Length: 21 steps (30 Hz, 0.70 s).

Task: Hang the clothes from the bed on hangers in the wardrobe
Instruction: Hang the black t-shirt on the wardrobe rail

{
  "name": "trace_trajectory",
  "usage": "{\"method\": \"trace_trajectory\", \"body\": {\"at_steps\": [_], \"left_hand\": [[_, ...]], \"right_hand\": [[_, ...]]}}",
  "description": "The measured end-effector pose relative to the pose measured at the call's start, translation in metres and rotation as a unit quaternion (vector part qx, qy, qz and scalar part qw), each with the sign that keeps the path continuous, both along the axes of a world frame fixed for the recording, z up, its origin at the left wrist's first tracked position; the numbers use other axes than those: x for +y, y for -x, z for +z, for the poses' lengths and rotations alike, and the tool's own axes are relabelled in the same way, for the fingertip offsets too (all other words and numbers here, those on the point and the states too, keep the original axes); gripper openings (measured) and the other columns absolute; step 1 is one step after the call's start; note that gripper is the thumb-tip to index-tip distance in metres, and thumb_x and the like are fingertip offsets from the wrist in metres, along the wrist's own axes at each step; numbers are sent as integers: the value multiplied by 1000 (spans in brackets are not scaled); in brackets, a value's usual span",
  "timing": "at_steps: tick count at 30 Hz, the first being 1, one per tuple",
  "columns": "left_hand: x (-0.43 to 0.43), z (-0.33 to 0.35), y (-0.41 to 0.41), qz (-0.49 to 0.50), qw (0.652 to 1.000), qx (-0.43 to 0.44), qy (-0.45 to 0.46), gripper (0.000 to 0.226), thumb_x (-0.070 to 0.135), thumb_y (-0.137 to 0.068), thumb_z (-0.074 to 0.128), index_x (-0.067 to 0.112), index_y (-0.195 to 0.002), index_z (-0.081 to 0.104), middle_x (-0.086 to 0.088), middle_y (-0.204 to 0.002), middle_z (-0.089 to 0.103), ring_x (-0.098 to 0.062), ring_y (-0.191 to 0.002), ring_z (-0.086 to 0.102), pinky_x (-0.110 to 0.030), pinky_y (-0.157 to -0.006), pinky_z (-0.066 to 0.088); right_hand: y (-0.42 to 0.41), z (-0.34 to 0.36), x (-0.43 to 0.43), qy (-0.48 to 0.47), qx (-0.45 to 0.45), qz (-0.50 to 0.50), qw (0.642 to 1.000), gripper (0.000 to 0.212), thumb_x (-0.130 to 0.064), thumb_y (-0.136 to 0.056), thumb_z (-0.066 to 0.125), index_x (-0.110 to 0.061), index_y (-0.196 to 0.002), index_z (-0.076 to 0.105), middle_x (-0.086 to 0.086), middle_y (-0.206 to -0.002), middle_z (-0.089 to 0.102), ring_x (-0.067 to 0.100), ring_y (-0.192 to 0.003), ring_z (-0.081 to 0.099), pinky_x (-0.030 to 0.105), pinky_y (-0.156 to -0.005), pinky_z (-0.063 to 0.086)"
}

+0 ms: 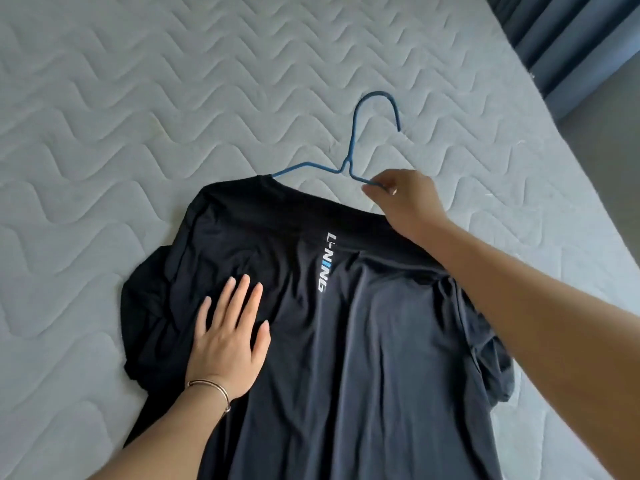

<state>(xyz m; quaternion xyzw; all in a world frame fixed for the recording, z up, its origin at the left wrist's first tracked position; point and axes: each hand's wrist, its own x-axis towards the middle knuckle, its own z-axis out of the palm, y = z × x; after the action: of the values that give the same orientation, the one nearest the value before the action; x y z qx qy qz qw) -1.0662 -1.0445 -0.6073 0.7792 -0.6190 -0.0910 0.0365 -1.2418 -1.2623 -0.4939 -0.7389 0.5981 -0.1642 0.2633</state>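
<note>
A black T-shirt with a white and blue logo lies flat on the quilted mattress, collar pointing away from me. A blue wire hanger sticks out of the collar; its left arm is under the fabric, its hook lies on the mattress. My right hand pinches the hanger's right arm just beyond the collar. My left hand rests flat, fingers spread, on the shirt's left chest area. A thin bracelet is on my left wrist.
The mattress edge runs diagonally at the right, with grey floor beyond it. Dark blue curtains hang at the top right corner. No wardrobe is in view.
</note>
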Motion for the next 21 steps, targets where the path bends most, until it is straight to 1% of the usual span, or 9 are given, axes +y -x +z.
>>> {"method": "trace_trajectory", "body": {"at_steps": [2, 5, 7, 9, 10, 13, 15, 18, 21], "left_hand": [[-1, 8, 2, 6, 1000, 2, -7, 56, 39, -88, 25, 16, -135, 45, -5, -144, 45, -23, -134, 40, -46, -107, 31], [-3, 26, 11, 54, 996, 30, -64, 50, 38, -96, 26, 23, -143, 30, 1, -153, 28, -18, -143, 22, -42, -114, 22], [-9, 48, 25, 122, 976, 137, -120, 46, 34, -97, 32, 19, -140, 34, -1, -151, 28, -21, -142, 23, -37, -110, 25], [-4, 86, 47, 142, 930, 309, -140, 34, 32, -96, 37, 12, -115, 57, -7, -130, 52, -25, -128, 43, -29, -96, 35], [6, 108, 58, 124, 915, 370, -101, 33, 29, -96, 39, 10, -107, 63, -5, -127, 55, -23, -123, 48, -25, -93, 35], [44, 179, 73, 75, 898, 426, 79, 28, 25, -94, 43, 16, -102, 68, 7, -108, 61, -11, -110, 56, -5, -85, 38], [64, 236, 76, 96, 850, 495, 153, 26, 34, -95, 40, 29, -90, 65, 15, -89, 65, -2, -91, 61, -9, -77, 43], [93, 330, 76, 91, 775, 601, 173, 25, 44, -91, 42, 30, -85, 62, 10, -90, 67, -5, -87, 63, -23, -81, 49], [134, 414, 71, 79, 779, 603, 155, 31, 41, -74, 62, 13, -87, 60, -1, -89, 65, -22, -92, 64, -36, -92, 49]], "right_hand": [[16, 32, 24, 13, -23, 1, 1000, 13, -28, -87, 58, -19, -87, 68, -2, -75, 57, 12, -65, 50, 22, -57, 37], [36, 83, 66, -4, -79, -11, 997, 14, -28, -86, 59, -21, -75, 65, -7, -58, 55, -1, -42, 48, 5, -37, 34], [45, 109, 97, -38, -126, -31, 991, 16, -27, -85, 59, -23, -70, 64, -7, -52, 52, -2, -33, 43, 3, -34, 31], [50, 131, 129, -79, -160, -45, 983, 17, -27, -85, 60, -23, -69, 64, -4, -51, 49, 2, -35, 42, 7, -39, 35], [51, 141, 145, -94, -174, -47, 979, 17, -26, -85, 60, -23, -69, 64, -4, -52, 48, 5, -40, 42, 11, -43, 37], [52, 178, 192, -128, -223, -53, 965, 15, -26, -84, 62, -21, -72, 67, -5, -53, 46, 8, -45, 40, 18, -54, 37], [51, 208, 225, -146, -255, -44, 955, 14, -25, -85, 60, -19, -76, 69, -9, -50, 46, 5, -43, 39, 17, -56, 38], [44, 260, 284, -143, -243, 14, 959, 20, -23, -89, 51, -19, -83, 70, -12, -50, 53, 0, -41, 45, 10, -49, 38], [33, 320, 338, -137, -221, 115, 959, 23, -20, -95, 42, -23, -97, 65, -10, -68, 65, 1, -54, 58, 18, -66, 46]]}}
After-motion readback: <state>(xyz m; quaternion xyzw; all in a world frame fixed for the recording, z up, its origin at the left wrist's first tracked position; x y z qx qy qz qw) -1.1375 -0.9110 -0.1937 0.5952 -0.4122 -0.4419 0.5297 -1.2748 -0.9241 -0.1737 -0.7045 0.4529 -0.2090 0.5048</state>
